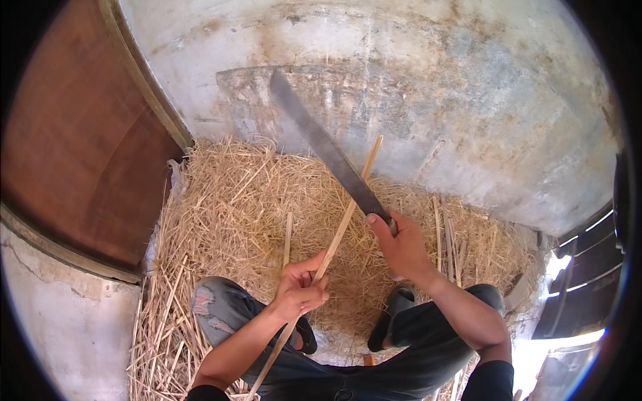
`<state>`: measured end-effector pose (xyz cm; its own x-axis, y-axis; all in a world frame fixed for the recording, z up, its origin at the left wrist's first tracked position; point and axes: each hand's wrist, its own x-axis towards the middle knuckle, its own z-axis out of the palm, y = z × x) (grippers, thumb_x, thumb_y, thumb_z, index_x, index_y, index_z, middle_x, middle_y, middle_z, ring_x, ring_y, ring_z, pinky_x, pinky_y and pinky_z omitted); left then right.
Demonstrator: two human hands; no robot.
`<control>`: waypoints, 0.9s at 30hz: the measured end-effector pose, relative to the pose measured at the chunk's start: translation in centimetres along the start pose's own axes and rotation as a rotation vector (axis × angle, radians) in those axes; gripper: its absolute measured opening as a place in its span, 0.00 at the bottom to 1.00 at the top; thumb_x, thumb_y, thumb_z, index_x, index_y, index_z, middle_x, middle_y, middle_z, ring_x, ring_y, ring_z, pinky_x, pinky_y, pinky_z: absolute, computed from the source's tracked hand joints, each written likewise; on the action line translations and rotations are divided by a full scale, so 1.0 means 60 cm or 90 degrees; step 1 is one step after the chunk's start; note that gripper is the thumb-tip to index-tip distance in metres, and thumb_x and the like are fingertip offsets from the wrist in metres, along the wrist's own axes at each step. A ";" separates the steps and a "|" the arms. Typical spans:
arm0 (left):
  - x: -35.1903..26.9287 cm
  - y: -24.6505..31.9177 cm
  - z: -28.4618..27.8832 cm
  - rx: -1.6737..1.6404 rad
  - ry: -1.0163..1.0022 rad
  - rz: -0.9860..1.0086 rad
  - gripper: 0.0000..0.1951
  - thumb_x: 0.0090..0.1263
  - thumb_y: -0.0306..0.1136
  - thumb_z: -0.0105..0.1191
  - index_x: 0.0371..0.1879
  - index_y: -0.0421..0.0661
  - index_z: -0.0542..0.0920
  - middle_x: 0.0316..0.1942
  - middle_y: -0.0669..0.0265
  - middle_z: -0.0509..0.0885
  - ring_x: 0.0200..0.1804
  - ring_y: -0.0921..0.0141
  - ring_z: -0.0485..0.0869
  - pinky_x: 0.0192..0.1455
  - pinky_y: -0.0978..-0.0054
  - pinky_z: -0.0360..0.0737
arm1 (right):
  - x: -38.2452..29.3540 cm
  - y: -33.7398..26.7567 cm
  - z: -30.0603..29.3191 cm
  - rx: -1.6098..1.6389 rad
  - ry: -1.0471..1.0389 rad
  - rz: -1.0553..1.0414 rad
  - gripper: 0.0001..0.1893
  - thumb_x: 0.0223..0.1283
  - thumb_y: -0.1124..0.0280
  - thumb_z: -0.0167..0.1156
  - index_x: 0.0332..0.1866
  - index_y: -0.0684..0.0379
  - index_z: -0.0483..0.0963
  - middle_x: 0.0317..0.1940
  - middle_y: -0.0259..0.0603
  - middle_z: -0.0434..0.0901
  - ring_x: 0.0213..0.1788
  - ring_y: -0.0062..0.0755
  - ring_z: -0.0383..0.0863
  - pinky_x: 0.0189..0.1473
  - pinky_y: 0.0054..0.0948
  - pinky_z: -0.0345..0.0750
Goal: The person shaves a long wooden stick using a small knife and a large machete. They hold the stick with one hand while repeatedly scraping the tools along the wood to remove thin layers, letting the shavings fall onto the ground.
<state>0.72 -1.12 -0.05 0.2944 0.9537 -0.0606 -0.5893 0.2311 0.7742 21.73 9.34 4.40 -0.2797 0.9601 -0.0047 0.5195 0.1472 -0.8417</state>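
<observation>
My left hand (pixel 301 290) grips a long, narrow strip of split wood or bamboo (pixel 346 220) partway along its length. The strip slants from beside my left thigh up towards the wall. In my right hand (pixel 404 245) is a machete (pixel 326 148), held by its handle, which my fingers mostly hide. Its dark, broad blade points up and to the left, crossing in front of the strip near the strip's upper part. Whether blade and strip touch, I cannot tell.
Pale shavings (pixel 241 200) cover the floor between my legs and a stained plaster wall (pixel 451 100). More strips lie at the right (pixel 449 240) and lower left (pixel 165 321). A brown panel (pixel 85 150) stands at the left. Dark slats (pixel 582 290) border the right side.
</observation>
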 end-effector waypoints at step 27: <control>0.003 -0.020 0.012 0.141 -0.033 -0.058 0.26 0.76 0.24 0.50 0.73 0.45 0.66 0.18 0.73 0.73 0.13 0.84 0.65 0.16 0.84 0.62 | 0.003 -0.020 0.002 0.227 -0.071 0.089 0.17 0.61 0.58 0.69 0.33 0.62 0.78 0.14 0.27 0.70 0.17 0.15 0.69 0.21 0.24 0.66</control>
<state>2.04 -1.34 -0.54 0.3807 0.9183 -0.1088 -0.3805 0.2628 0.8866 20.99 9.29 5.37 -0.3220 0.9306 -0.1738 0.2512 -0.0930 -0.9635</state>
